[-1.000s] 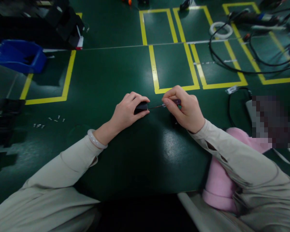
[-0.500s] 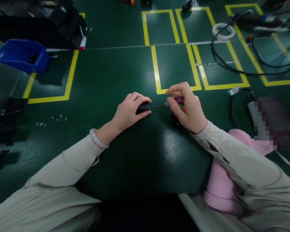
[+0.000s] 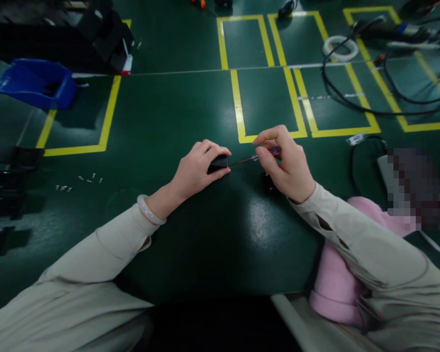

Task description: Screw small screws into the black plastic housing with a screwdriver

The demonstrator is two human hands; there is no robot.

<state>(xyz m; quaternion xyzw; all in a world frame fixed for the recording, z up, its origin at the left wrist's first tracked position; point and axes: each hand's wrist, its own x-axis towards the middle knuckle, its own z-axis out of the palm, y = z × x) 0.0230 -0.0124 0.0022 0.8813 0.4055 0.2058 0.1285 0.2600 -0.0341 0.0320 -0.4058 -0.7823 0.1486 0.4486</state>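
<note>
My left hand (image 3: pixel 200 167) is closed around a small black block-like part (image 3: pixel 217 163), thumb and fingers on opposite sides of it. In my right hand (image 3: pixel 288 161) is a screwdriver (image 3: pixel 246 160) with a clear purplish handle, pinched between thumb and fingers. Its thin shaft points left, and the tip meets the right end of the black part. What the tip sits in is too small to make out. Just below my right hand, partly hidden by it, lies another small black piece (image 3: pixel 267 183) on the green tabletop (image 3: pixel 205 234).
Several small screws (image 3: pixel 90 179) lie at left, near black parts (image 3: pixel 7 190) by the edge. A blue bin (image 3: pixel 36 84) stands behind them. Black cables (image 3: pixel 328 88) and a white ring (image 3: pixel 340 48) are at far right; a pink cloth item (image 3: pixel 337 283) is beside my right forearm.
The whole view has shifted very slightly. Both hands, the black part and the screwdriver keep almost the same position and grip.
</note>
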